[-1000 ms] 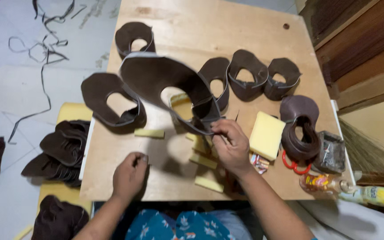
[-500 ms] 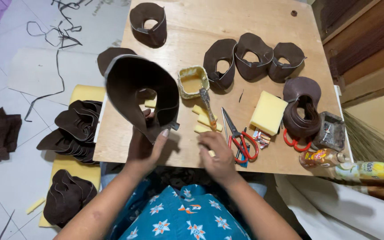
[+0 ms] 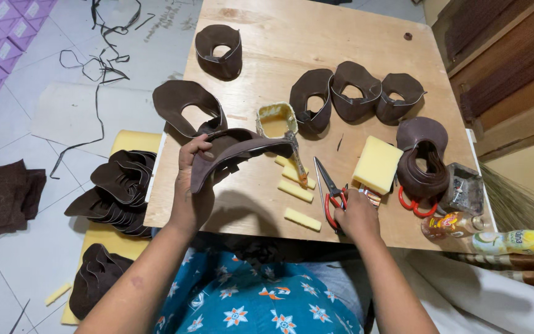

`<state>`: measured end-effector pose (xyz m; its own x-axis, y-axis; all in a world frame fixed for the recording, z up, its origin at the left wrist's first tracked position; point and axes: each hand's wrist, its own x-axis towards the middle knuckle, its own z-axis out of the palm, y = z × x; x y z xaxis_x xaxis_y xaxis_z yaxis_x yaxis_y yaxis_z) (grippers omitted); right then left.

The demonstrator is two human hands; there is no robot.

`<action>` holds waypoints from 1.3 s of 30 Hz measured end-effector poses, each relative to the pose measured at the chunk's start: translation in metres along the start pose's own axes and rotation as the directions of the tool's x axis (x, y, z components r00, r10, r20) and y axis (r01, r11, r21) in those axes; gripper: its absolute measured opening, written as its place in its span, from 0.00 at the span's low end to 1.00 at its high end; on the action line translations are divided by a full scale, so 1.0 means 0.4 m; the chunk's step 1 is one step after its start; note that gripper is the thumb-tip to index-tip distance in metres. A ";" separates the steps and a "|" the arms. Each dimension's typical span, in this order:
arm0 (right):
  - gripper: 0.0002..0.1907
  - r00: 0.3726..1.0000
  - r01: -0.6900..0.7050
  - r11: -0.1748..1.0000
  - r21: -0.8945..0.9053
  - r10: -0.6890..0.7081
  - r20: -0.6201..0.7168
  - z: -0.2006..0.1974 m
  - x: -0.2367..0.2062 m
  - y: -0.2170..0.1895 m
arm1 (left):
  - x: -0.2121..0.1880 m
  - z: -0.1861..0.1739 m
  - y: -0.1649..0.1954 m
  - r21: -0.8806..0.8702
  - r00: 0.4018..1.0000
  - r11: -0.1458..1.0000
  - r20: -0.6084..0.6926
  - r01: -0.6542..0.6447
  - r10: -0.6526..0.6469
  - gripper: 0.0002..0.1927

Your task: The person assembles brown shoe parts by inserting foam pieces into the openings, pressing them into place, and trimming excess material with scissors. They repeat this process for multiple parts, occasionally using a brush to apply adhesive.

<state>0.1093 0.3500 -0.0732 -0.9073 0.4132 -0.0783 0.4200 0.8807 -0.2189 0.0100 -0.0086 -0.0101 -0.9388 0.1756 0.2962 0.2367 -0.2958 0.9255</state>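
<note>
While the left hand (image 3: 191,185) holds a curved brown leather piece (image 3: 233,151) lifted above the near left part of the wooden counter (image 3: 267,43), its fingers pinch that piece's left edge. The right hand (image 3: 356,216) rests on the red-handled scissors (image 3: 330,188) lying near the counter's near edge, fingers curled over the handles. Beyond the leather piece stands a small glue tin (image 3: 275,120) with a brush. A yellow sponge block (image 3: 377,164) lies just right of the scissors.
</note>
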 end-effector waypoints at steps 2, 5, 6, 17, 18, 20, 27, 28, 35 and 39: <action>0.25 1.000 -0.008 0.998 0.054 0.009 -0.017 -0.007 0.013 0.008 | 0.005 0.004 -0.004 -0.067 0.999 0.998 -0.035 0.017 -0.019 0.15; 0.26 0.996 -0.094 0.953 0.287 0.090 0.026 -0.029 0.018 0.019 | 0.007 0.001 0.001 0.145 0.988 0.979 -0.039 -0.144 0.151 0.18; 0.25 0.991 -0.137 0.892 0.431 0.124 0.058 -0.037 0.016 0.020 | 0.006 -0.004 0.006 0.188 0.984 0.968 -0.039 -0.164 0.174 0.19; 0.19 0.824 -0.330 0.382 0.863 -0.329 0.461 0.024 -0.184 -0.123 | 0.011 0.022 0.045 0.468 0.937 0.838 -0.056 -0.281 0.345 0.22; 0.18 0.798 -0.312 0.374 0.873 -0.396 0.455 0.034 -0.205 -0.128 | 0.006 0.027 0.048 0.449 0.934 0.839 -0.029 -0.307 0.357 0.22; 0.18 0.754 -0.510 0.164 0.844 -0.388 0.531 0.053 -0.221 -0.130 | -0.004 0.036 0.054 0.409 0.923 0.839 0.025 -0.360 0.384 0.22; 0.20 0.619 -0.724 0.027 0.690 -0.416 0.666 0.107 -0.196 -0.117 | -0.009 0.045 0.047 0.465 0.864 0.739 0.130 -0.487 0.487 0.24; 0.21 0.612 -0.729 0.030 0.684 -0.418 0.671 0.112 -0.192 -0.117 | -0.009 0.045 0.043 0.459 0.864 0.744 0.125 -0.485 0.487 0.24; 0.23 0.619 -0.741 0.028 0.671 -0.356 0.700 0.151 -0.181 -0.126 | -0.021 0.036 0.019 0.459 0.885 0.768 0.102 -0.447 0.454 0.23; 0.24 0.651 -0.717 0.050 0.696 -0.312 0.692 0.168 -0.183 -0.129 | -0.024 0.038 0.014 0.485 0.887 0.759 0.088 -0.435 0.452 0.24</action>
<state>0.1525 0.2590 -0.1217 -0.7361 -0.1662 -0.6562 0.6562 -0.4131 -0.6315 0.0240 0.0025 -0.0042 -0.7040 0.1050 0.7024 0.7093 0.1542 0.6878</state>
